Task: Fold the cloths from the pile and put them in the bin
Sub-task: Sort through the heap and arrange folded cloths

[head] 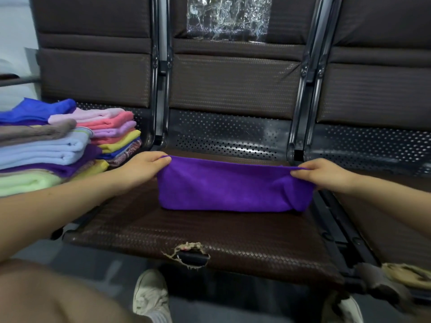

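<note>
Left hand (pixel 142 165) and right hand (pixel 323 172) each pinch a top corner of the purple cloth (pixel 228 190), stretched along the seat's (pixel 210 231) back edge, with the cloth pile (pixel 60 141) on the left neighbouring seat.

Both forearms were bare from the elbow down, with no sleeve, watch or bracelet showing on either one. The left hand (pixel 142 167) and the right hand (pixel 324 174) wore no rings or gloves, and the nails that showed were short and plain. Below and between the hands, a pale, off-white shoe (pixel 150 293) with matching laces covered one foot, with a light sock rising from it. Below the right hand, the toe of a second shoe (pixel 348 307) of the same pale colour showed. A bare knee (pixel 46 292) filled the corner below the left hand.
</note>
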`<control>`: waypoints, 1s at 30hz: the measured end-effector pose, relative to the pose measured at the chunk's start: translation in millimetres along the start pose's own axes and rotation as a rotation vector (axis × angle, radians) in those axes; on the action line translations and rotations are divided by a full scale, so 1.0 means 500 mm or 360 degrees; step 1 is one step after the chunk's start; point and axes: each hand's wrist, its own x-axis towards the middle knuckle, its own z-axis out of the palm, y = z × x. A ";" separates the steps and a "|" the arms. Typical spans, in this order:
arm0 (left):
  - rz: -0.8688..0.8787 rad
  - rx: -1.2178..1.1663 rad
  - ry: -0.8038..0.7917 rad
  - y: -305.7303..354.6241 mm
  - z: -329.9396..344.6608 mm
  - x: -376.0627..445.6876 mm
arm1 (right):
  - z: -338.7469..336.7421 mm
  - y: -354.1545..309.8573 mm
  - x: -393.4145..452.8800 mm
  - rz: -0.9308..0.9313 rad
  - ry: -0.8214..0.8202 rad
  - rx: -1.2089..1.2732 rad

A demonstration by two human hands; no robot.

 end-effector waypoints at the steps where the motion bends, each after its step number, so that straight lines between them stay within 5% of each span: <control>1: -0.0053 -0.0153 0.0023 -0.003 0.001 -0.003 | -0.003 0.002 -0.007 -0.0011 0.0005 0.0294; 4: -0.0342 -0.0640 -0.0106 -0.006 0.011 -0.020 | 0.008 0.019 -0.028 -0.0037 -0.0146 0.0840; 10: -0.0487 -0.0347 -0.0311 -0.024 0.031 -0.056 | 0.057 0.049 -0.086 0.0271 -0.0623 0.0782; 16: -0.0456 -0.0139 -0.0447 -0.022 0.019 -0.052 | 0.043 0.037 -0.085 0.0390 -0.0421 0.0690; 22: -0.0418 0.0083 -0.0233 -0.016 0.022 0.016 | 0.023 0.026 -0.002 0.0182 -0.0068 0.0543; 30: -0.0336 0.0754 -0.0079 -0.047 0.022 0.089 | 0.044 0.013 0.129 0.0121 0.0099 -0.0666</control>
